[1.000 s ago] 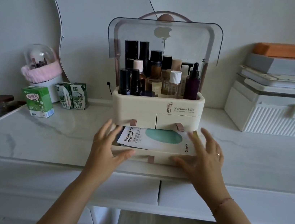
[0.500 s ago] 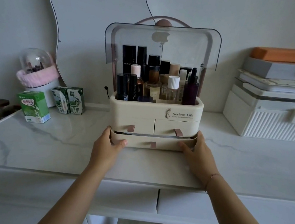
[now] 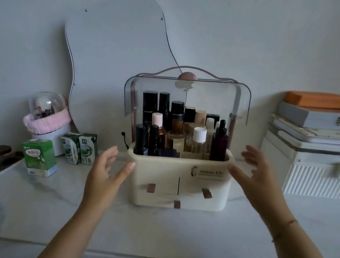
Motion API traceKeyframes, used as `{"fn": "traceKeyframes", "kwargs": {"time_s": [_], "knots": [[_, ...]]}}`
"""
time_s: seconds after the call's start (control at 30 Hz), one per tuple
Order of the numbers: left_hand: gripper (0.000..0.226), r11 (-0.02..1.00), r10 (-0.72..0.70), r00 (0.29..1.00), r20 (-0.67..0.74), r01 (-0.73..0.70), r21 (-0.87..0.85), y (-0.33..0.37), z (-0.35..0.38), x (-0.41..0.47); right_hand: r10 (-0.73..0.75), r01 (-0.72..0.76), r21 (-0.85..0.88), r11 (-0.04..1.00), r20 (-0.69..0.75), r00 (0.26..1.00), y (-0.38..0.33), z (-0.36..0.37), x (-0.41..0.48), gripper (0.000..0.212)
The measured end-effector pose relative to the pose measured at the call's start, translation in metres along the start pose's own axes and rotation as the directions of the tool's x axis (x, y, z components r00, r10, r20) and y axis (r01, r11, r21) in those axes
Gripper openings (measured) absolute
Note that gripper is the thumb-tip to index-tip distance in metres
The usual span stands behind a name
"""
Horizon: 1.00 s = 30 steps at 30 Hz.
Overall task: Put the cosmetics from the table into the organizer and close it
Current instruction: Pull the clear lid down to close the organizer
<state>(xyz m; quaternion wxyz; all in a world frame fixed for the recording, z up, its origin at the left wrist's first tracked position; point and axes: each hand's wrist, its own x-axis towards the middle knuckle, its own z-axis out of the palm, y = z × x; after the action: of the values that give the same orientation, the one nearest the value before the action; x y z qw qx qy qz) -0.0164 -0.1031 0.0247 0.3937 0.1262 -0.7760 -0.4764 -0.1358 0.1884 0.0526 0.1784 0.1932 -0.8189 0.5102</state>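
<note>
The cream organizer [image 3: 163, 169] stands on the white marble table [image 3: 150, 231], all its front drawers pushed in. Its top tray holds several upright cosmetic bottles [image 3: 177, 130]. The clear smoky lid [image 3: 242, 108] is swung up above them under a pink handle. My left hand [image 3: 107, 170] hovers just left of the organizer, fingers spread, thumb close to its left wall. My right hand [image 3: 256, 176] hovers at its right side, fingers spread, thumb near the upper right corner. Neither hand holds anything.
At the left stand a green drink carton [image 3: 39, 159], two smaller cartons [image 3: 80, 148] and a domed brush holder [image 3: 46, 116] with a pink band. A wavy mirror [image 3: 116, 66] leans on the wall. White boxes [image 3: 316, 167] are stacked at the right.
The bottom drawer, open with a sheet mask inside, was pushed shut by both hands. The hands then left the drawer front and rose to the organizer's sides.
</note>
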Motion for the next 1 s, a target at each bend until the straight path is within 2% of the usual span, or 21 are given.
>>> {"fn": "traceKeyframes", "kwargs": {"time_s": [0.07,0.17,0.27,0.33,0.43,0.57,0.6,0.67,0.77,0.83,0.9,1.0], "knots": [[0.068,0.998,0.018,0.999,0.05,-0.015,-0.057,0.018,-0.002,0.018,-0.022,0.017,0.083,0.996,0.068,0.997,-0.016,-0.003,0.018,0.064],[0.048,0.999,0.004,0.994,0.111,0.002,-0.053,0.034,0.006,0.041,0.025,-0.06,0.185,0.981,0.187,0.982,-0.023,0.005,0.035,0.043],[0.028,0.998,-0.048,0.99,0.134,0.052,-0.028,0.035,0.019,0.054,0.05,-0.1,0.22,0.97,0.22,0.974,-0.016,0.012,0.042,0.031],[0.029,0.998,-0.065,0.99,0.128,0.067,-0.011,0.03,0.024,0.059,0.04,-0.091,0.232,0.969,0.215,0.976,-0.013,0.011,0.046,0.026],[0.027,0.998,-0.054,0.987,0.151,0.055,-0.008,0.023,0.027,0.063,0.022,-0.074,0.233,0.97,0.22,0.975,-0.012,0.009,0.049,0.028],[0.024,0.996,-0.017,0.985,0.173,0.032,-0.081,0.02,0.023,0.062,0.01,-0.059,0.222,0.973,0.215,0.977,-0.013,0.006,0.049,0.03],[0.026,0.995,-0.013,0.986,0.166,0.03,-0.097,0.02,0.021,0.062,0.017,-0.065,0.213,0.975,0.219,0.976,-0.014,0.004,0.048,0.03],[0.045,0.99,-0.002,0.992,0.125,0.02,-0.139,0.022,0.015,0.059,0.022,-0.064,0.213,0.975,0.191,0.981,-0.019,-0.003,0.047,0.052],[0.07,0.968,0.035,0.999,-0.031,-0.041,-0.246,0.034,0.004,0.058,-0.053,0.036,0.262,0.965,0.059,0.997,-0.036,-0.019,0.047,0.077],[0.077,0.952,0.09,0.994,-0.062,-0.104,-0.289,0.048,0.0,0.06,-0.15,0.137,0.297,0.945,0.02,0.989,-0.052,-0.025,0.046,0.082],[0.083,0.938,0.141,0.99,-0.024,-0.141,-0.316,0.06,0.0,0.062,-0.23,0.211,0.297,0.931,0.032,0.973,-0.065,-0.024,0.044,0.083],[0.089,0.94,0.169,0.985,0.039,-0.149,-0.306,0.068,0.004,0.057,-0.269,0.253,0.238,0.938,0.037,0.962,-0.071,-0.019,0.037,0.08]]}}
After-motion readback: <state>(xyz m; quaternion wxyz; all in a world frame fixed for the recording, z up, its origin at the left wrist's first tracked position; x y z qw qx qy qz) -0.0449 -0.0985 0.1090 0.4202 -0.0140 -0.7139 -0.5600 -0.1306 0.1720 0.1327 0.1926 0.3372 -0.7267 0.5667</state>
